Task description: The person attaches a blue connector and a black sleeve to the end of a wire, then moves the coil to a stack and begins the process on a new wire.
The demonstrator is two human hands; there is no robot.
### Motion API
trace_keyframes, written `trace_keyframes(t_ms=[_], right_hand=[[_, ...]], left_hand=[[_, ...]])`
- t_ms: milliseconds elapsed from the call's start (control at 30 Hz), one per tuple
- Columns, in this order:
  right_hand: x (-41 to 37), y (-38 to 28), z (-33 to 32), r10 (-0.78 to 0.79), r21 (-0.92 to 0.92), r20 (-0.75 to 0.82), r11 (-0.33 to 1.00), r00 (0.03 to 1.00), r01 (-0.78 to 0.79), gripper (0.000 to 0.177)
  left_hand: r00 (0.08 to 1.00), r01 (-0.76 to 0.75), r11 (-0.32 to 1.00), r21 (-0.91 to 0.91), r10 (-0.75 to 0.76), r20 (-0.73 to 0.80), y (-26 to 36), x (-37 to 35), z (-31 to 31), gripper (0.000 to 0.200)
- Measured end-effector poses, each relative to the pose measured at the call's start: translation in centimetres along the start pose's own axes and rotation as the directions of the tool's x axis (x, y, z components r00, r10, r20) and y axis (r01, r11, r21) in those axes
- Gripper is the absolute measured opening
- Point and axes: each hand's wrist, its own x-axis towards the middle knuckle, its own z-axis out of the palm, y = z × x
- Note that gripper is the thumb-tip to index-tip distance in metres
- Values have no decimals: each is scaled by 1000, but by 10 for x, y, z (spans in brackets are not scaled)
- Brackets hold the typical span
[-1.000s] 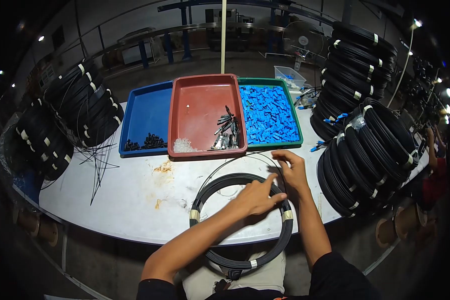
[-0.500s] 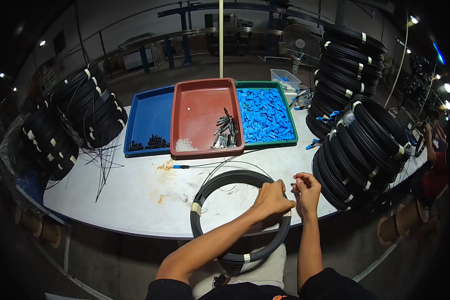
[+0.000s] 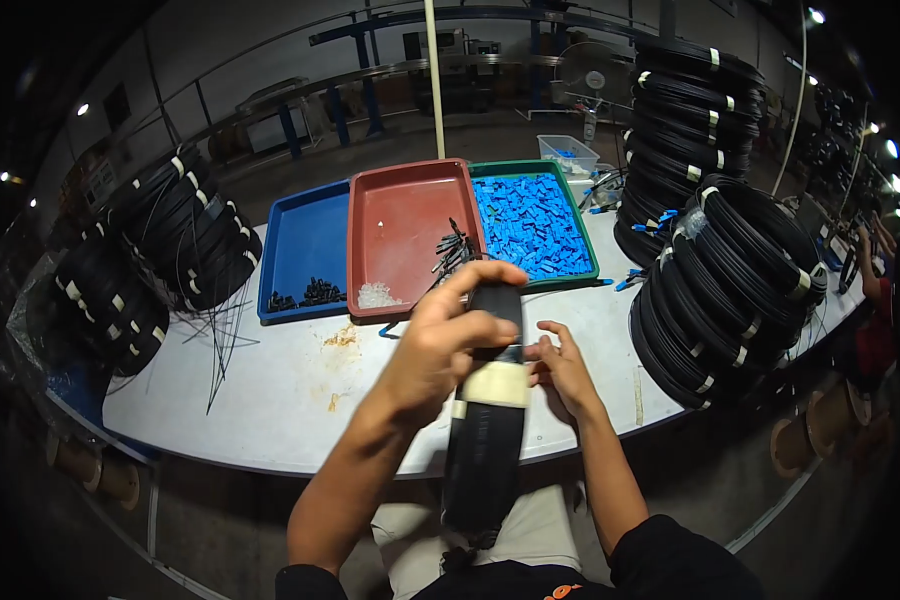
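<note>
A coil of black cable point(image 3: 485, 450) stands upright, edge toward me, above the table's front edge, with pale tape around it. My left hand point(image 3: 450, 335) grips its upper part, fingers wrapped over the top and side. On the coil's right side my right hand point(image 3: 562, 372) is held close, its fingers apart and partly bent. Whether its fingertips touch the coil I cannot tell. Behind the coil lies a red tray point(image 3: 400, 240) with dark metallic parts and clear small pieces, between a blue tray point(image 3: 305, 240) with black parts and a green tray point(image 3: 592, 262) full of blue connectors.
Stacked black coils stand at the left point(image 3: 185, 230) and at the right point(image 3: 730, 290) of the white table point(image 3: 270, 400). A clear plastic box point(image 3: 568, 150) sits behind the green tray. A co-worker's arm point(image 3: 870, 265) shows at the far right.
The coil, lying flat before, has been lifted and turned on edge. My left hand has moved left and up with it; my right hand has moved left and opened.
</note>
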Motion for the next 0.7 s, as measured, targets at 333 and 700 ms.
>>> trace_keyframes(t_ms=[333, 700], right_hand=[[52, 8, 44, 94, 395, 63, 912, 994, -111, 52], [58, -9, 80, -84, 529, -211, 828, 974, 186, 24]], left_hand=[[989, -109, 993, -45, 113, 97, 9, -27, -75, 58], [955, 101, 827, 554, 76, -287, 40, -67, -104, 91]])
